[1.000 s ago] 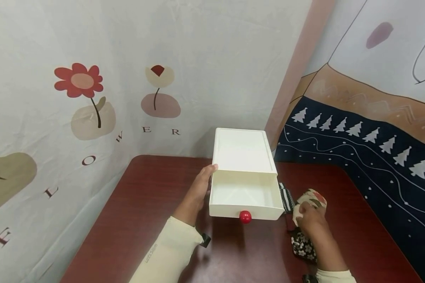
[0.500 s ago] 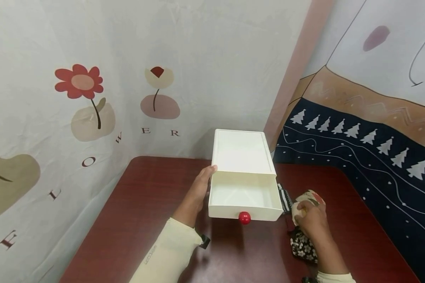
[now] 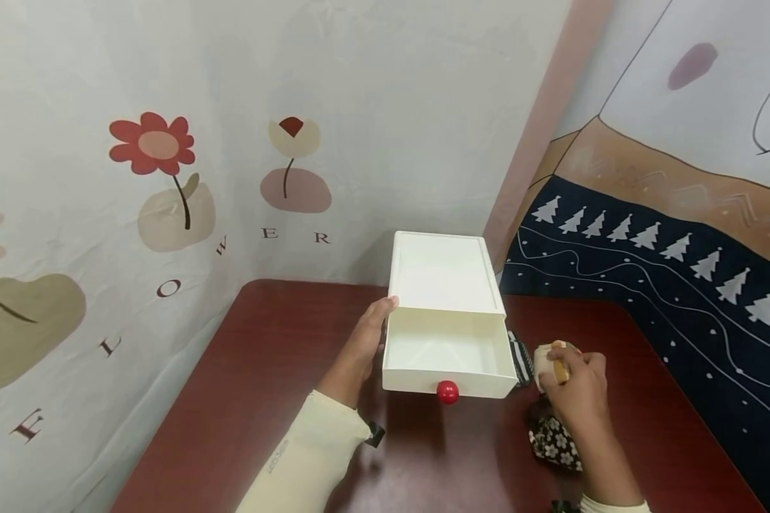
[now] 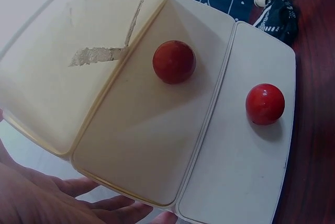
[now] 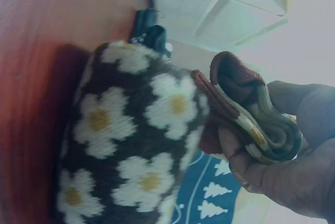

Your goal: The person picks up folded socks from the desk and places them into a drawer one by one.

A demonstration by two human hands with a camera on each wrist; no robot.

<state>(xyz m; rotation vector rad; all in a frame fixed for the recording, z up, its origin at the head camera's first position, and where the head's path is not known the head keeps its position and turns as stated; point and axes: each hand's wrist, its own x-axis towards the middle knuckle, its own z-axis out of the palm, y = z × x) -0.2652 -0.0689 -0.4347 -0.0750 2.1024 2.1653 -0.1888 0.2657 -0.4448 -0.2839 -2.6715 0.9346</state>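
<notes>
A white drawer unit (image 3: 445, 272) stands at the table's back with its top drawer (image 3: 445, 349) pulled out. My left hand (image 3: 363, 340) rests against the unit's left side, thumb tip at the top edge; in the left wrist view its fingers (image 4: 120, 208) lie along the side wall. To the right of the unit, my right hand (image 3: 580, 392) pinches a folded cream sock (image 3: 544, 365), which shows brown and striped layers (image 5: 251, 114) in the right wrist view. Below that hand lies a rolled dark daisy-patterned sock (image 5: 131, 135), partly hidden by the hand in the head view.
A black-and-white striped sock (image 3: 522, 360) lies right beside the unit. Red round knobs show on the pulled-out drawer (image 3: 448, 392) and on two shut lower drawers (image 4: 152, 119). The dark red table (image 3: 282, 370) meets printed cloth backdrops (image 3: 359, 142) behind and at right.
My right hand has lifted the cream sock slightly off the table and turned it, away from the daisy sock. The left hand and the drawer unit stay as they were.
</notes>
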